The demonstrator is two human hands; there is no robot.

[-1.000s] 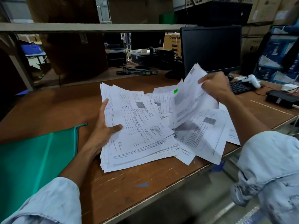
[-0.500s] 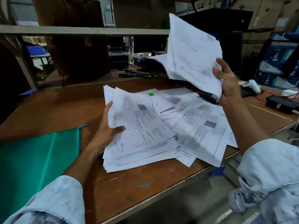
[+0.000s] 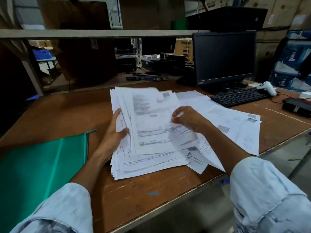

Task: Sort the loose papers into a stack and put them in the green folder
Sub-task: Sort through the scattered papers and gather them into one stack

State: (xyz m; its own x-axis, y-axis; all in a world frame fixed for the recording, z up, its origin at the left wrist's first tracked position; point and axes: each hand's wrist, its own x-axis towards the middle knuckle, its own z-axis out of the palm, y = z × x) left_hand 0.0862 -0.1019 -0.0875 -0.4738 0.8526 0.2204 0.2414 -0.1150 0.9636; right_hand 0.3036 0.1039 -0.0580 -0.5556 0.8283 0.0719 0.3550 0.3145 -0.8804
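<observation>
Head view: both hands (image 3: 190, 119) grip the paper stack (image 3: 151, 132); green folder (image 3: 37, 165) beside.

Matt white paper sheets (image 3: 151, 132) under both hands; a smooth green plastic folder (image 3: 42, 165) left of them; the brown wooden surface (image 3: 134, 195) scuffed and scratched.

Scuffed brown wooden worktop (image 3: 143, 195), dark switched-off flat monitor (image 3: 224, 56) at the back right, black keyboard (image 3: 239, 97) before it, white handheld scanner (image 3: 267, 88) just beside the keyboard, grey shelf board (image 3: 94, 33) overhead
</observation>
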